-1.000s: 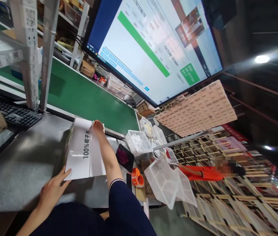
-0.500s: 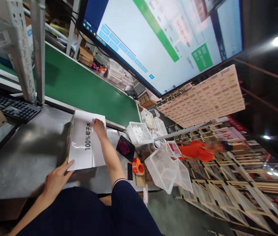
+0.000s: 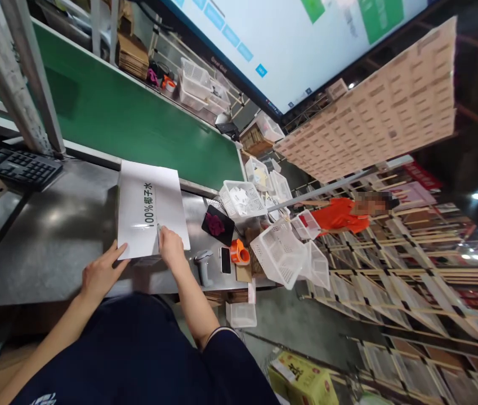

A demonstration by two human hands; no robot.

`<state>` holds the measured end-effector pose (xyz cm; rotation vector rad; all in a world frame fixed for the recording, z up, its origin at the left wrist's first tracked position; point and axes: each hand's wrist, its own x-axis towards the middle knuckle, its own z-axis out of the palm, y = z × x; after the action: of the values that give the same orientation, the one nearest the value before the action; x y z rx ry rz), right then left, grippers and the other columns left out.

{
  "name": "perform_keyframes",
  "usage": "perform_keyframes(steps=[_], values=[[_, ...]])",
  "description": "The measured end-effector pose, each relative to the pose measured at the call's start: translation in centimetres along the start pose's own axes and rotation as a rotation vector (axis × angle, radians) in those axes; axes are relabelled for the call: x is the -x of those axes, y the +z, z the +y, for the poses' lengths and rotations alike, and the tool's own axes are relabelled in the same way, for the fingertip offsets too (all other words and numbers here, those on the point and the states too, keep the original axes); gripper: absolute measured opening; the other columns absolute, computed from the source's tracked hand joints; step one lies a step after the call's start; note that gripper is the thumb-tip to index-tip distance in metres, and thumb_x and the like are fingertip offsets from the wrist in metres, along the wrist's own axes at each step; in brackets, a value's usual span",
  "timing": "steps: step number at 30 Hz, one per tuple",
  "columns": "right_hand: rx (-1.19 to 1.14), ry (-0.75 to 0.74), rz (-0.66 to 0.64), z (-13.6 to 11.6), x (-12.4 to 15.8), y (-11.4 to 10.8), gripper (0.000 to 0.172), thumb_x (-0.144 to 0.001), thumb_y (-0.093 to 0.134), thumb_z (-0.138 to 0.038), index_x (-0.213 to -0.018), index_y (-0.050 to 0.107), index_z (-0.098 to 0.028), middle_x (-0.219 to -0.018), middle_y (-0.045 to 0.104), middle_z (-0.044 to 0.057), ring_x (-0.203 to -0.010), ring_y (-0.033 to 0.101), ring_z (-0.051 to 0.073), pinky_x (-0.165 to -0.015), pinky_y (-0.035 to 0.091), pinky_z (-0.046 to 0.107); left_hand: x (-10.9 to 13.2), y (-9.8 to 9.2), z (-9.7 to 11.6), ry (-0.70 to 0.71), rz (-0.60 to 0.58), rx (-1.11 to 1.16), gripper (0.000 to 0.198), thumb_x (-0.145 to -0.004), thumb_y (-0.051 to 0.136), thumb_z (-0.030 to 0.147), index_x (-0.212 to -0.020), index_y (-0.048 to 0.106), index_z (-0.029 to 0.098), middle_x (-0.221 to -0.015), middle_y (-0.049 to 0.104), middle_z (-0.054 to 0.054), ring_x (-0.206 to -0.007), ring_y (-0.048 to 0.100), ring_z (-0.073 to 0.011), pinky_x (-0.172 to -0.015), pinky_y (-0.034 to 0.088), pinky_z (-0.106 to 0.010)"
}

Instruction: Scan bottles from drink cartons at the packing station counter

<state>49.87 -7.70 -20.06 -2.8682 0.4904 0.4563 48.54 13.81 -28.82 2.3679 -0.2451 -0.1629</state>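
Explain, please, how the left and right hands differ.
The left hand extends its fingers at the near-left corner of the white box; the right hand is curled over its top. The right hand pinches a small object; the left hand holds nothing visible. Both are bare.

I can't make out the small object [image 3: 159, 228] mostly hidden by the right hand [image 3: 172, 246]; the monitor [image 3: 291, 48] and keyboard [image 3: 17, 166] are cut off.

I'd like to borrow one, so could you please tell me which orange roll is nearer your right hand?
The orange roll beside the phone is nearer the right hand; the other roll lies beyond the green belt.
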Motion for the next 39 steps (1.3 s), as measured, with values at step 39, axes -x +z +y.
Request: perform_keyframes(steps=[39], values=[[-0.982, -0.187, 0.262, 15.8, 5.1, 4.4, 0.038, -0.109, 0.050, -0.039, -0.139, 0.065, -0.022, -0.118, 0.072, 0.011, -0.082, 0.070, 0.017, -0.080, 0.060, 0.032, -2.8, 2.0, -2.9, 0.558, 0.226, 0.006, 0.063, -0.098, 0.075, 0.050, -0.154, 0.060, 0.028, -0.161, 0.055, -0.015, -0.135, 0.066, -0.0363, -0.119, 0.056, -0.052]])
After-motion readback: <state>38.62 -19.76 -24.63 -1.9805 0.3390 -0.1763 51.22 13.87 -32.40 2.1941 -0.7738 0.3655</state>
